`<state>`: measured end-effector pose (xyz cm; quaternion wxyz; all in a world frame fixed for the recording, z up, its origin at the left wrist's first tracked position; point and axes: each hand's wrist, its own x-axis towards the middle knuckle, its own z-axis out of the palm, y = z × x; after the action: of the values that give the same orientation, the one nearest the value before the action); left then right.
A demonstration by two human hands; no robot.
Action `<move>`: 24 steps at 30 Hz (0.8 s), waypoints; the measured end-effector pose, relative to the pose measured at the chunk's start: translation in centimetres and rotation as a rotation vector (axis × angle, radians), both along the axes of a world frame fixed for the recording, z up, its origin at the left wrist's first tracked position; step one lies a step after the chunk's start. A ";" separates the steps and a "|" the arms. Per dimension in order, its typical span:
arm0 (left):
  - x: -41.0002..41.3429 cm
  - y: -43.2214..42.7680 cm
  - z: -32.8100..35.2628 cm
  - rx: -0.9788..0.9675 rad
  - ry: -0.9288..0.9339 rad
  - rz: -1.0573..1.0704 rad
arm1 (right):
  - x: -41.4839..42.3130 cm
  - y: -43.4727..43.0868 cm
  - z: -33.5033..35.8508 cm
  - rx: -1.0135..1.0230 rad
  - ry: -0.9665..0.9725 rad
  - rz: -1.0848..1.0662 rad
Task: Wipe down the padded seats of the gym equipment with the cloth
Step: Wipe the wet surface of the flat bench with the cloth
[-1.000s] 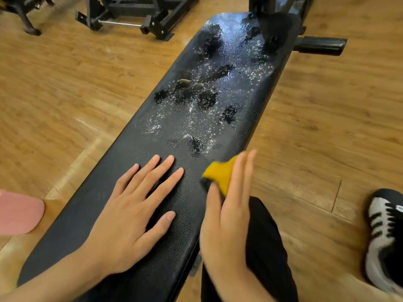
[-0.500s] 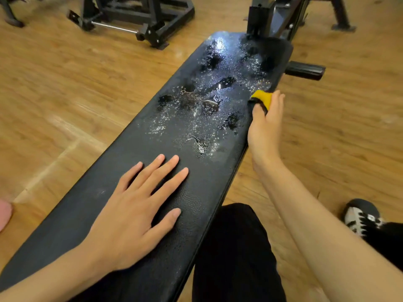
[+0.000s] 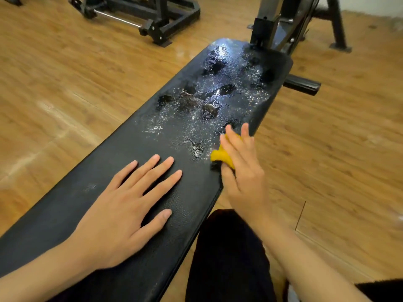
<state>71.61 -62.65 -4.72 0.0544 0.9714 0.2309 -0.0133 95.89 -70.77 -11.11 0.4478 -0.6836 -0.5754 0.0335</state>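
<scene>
A long black padded bench seat runs from the lower left to the upper right. Its far half is wet with droplets and dark patches. My left hand lies flat on the dry near part, fingers spread. My right hand holds a yellow cloth against the seat's right edge, about halfway along. Fingers cover most of the cloth.
Wooden floor surrounds the bench. A black metal equipment base stands at the far left. The bench's upright frame and a side peg are at the far end. My knee in black trousers is against the bench's right side.
My right hand slid the cloth along the right edge out toward the far end, then back toward me to the middle. My left hand stayed flat in place.
</scene>
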 end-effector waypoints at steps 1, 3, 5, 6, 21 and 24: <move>0.0 -0.1 0.0 -0.003 0.001 0.001 | 2.7 1.2 0.1 -0.026 -0.008 -0.022; 0.2 -0.1 0.2 -0.006 0.005 -0.002 | 7.8 3.4 0.4 -0.070 -0.001 -0.065; 0.3 0.1 0.2 -0.006 0.003 -0.003 | 9.9 4.7 0.9 -0.071 0.047 -0.095; 0.3 0.1 0.2 -0.012 0.008 0.000 | 9.3 4.7 1.1 -0.061 0.076 -0.104; 0.6 -0.2 0.4 -0.036 -0.061 0.150 | 12.0 4.8 1.0 0.016 -0.392 0.492; 0.9 -0.3 0.6 -0.021 -0.036 0.189 | 15.7 6.8 1.4 -0.037 -0.350 0.344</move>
<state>72.50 -62.98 -4.11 0.0696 0.9447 0.3205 0.0072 111.63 -64.01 -9.74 0.3165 -0.5792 -0.7512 0.0010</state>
